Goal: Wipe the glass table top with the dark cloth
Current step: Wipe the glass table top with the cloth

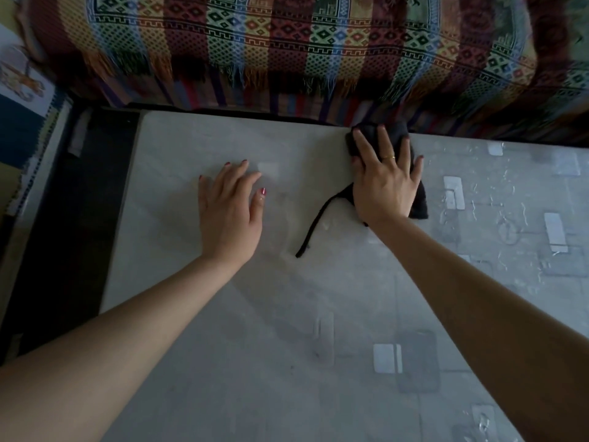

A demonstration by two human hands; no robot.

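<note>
Right hand: fingers are lying straight and spread apart, pressing flat on the dark cloth. Not curling round it; palm is facing down. A thin gold ring is sitting on one finger.

The cloth is lying bunched under the right fingers, showing beyond the fingertips and along the thumb side of the hand. It is sitting at the far edge of the desk, just short of the rim. A thin dark strip of the cloth is trailing from under the palm back toward the wrist side, lying loose on the glass between the two hands.

Left hand: fingers are lying straight and slightly apart, resting flat on the bare glass and holding nothing. Nails are painted red. This hand is sitting apart from the cloth, to the left of the trailing strip, not touching it.

Both forearms are reaching forward over the desk from the near edge.

Outward from the fingers: the glass top is showing a pale grey surface with light rectangular patches, more of them on the side right of the right fingers. Left of the left fingers, a dark band is running along the desk's end. Beyond the right fingertips, past the far rim, a striped woven blanket with a fringe is hanging over a piece of furniture.
</note>
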